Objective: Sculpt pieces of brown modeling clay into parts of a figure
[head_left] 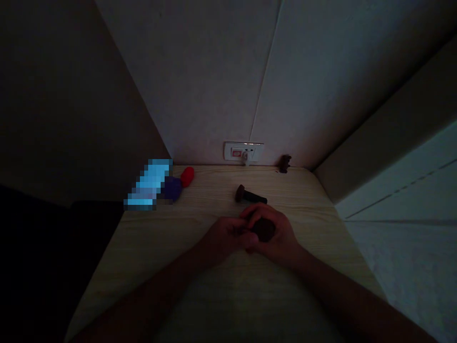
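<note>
My right hand point(282, 238) is curled round a dark brown rounded lump point(263, 230), its thumb and fingers closed about the sides. My left hand point(228, 236) meets it from the left, with fingertips pinched together at the lump's left edge. What lies between the left fingertips is too dark to make out. Just beyond my hands, a piece with a brown rounded head point(240, 193) and a black stem point(255, 196) lies on its side on the wooden table point(203, 295).
At the table's back left lie a red oval lump point(187, 176), a purple lump point(173, 189) and a bright pixelated rectangle point(150, 183). A small dark brown toothed piece point(284, 163) stands by the back wall, right of the wall socket point(244, 151). The light is dim.
</note>
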Motion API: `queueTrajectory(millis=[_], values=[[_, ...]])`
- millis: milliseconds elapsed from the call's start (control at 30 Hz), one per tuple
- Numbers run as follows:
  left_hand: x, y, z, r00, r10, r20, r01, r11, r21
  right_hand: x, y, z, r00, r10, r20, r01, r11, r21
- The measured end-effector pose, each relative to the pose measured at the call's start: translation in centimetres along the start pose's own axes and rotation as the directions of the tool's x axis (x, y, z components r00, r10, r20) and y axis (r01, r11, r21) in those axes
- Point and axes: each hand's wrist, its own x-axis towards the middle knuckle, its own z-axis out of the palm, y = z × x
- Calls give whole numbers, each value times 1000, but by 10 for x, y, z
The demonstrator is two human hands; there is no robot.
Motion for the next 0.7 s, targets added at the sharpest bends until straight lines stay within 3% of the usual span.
queueTrajectory(millis=[200,367,700], values=[[3,-4,1,994,63,-93,-67,997,-35,0,-1,7,996,-9,88,12,1000,-25],[4,-5,2,975,115,-191,-134,987,-88,2,-4,-2,994,-40,100,43,999,-23],[1,4,2,917,241,-319,-224,970,90,3,7,-4,991,61,-122,-63,998,-17]])
